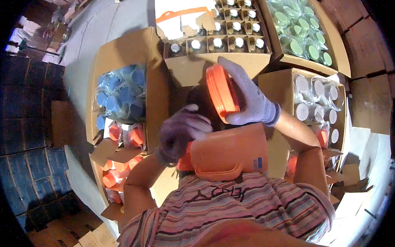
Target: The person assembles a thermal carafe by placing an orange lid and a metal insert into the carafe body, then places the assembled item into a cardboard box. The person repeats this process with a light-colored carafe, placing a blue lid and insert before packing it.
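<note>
My right hand (pixel 250 92), in a grey-purple knit glove, grips a round orange screw lid (pixel 221 94) by its rim, tilted on edge. Below it, an orange plastic jug (pixel 229 146) with a side handle lies sideways against my striped shirt. My left hand (pixel 184 129), gloved too, is at the jug's left end with fingers curled over it; they are slightly blurred and partly in shadow. The lid is apart from the jug.
Open cartons surround me: blue-capped bottles (pixel 120 94) at left, white-capped bottles (pixel 235 27) in dividers ahead, green-capped ones (pixel 303 27) far right, and white-capped bagged ones (pixel 316 90) at right. Orange items (pixel 113 177) fill a carton at lower left. Stacked boxes (pixel 26 169) stand left.
</note>
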{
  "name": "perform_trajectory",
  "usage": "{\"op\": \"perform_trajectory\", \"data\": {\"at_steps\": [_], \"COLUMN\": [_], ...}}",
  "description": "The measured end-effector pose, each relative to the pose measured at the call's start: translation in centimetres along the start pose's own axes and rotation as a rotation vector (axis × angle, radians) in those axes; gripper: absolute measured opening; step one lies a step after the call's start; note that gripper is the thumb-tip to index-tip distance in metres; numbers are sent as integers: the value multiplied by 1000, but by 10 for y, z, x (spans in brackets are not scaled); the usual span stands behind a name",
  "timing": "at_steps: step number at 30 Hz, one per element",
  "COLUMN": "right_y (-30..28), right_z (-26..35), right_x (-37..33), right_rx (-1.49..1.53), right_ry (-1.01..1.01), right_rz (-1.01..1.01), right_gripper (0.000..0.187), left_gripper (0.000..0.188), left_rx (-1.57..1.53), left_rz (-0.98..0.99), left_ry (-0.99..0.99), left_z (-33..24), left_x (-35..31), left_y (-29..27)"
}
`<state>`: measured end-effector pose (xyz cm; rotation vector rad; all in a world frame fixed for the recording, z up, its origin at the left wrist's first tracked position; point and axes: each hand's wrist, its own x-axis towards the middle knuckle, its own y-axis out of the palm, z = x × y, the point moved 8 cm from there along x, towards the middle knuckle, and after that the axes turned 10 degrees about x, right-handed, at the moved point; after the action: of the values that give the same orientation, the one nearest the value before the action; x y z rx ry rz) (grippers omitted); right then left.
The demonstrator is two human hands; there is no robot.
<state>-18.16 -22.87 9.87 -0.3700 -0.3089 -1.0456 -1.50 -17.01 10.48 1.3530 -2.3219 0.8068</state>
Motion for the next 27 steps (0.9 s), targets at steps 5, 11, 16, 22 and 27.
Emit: {"op": "perform_trajectory", "data": {"at_steps": [5,11,16,22,27], "right_y": [23,21,4,2,12], "right_z": [-65,-84,-87,-91,-83], "right_x": [-16,-10,2,-6,-4], "right_rx": [-852,-702,-693,-670,-656], "right_ry": [-90,59,36,74,-31], "right_rz": [263,352,363,318,298], "right_gripper": [82,67,72,64,65], "left_gripper": [26,53,62,64,56], "left_rx": [639,1007,1141,1025,1241], "left_rz": [-214,53,232,118,279], "left_ry": [-331,-986,-1248,-1378,-1042], "left_z": [178,439,530,501,468], "left_x": [11,17,37,30,37], "left_y": [-66,-129,-146,-133,-168]}}
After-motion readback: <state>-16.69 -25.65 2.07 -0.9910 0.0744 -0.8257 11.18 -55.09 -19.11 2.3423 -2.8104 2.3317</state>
